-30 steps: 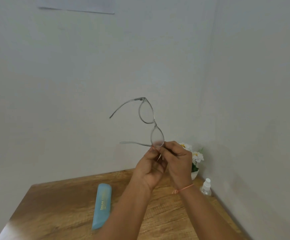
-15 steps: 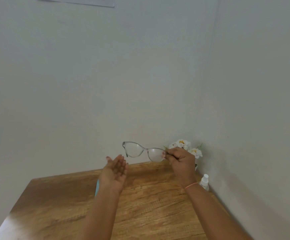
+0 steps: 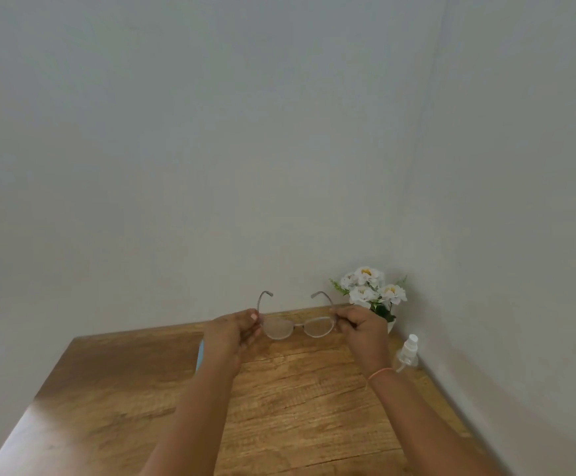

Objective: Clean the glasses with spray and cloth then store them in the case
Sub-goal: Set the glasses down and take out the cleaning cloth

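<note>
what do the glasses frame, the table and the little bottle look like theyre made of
Glasses: the frame looks like translucent grey plastic, since the wall shows faintly through it; the lenses are clear.
Table: wood or a wood-look laminate, with brown grain lines and a matte finish; which one cannot be told.
Bottle: probably clear plastic with a white cap; it is small in view.

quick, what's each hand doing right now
Left hand: closed on the left end of the glasses.
Right hand: closed on their right end.
</note>
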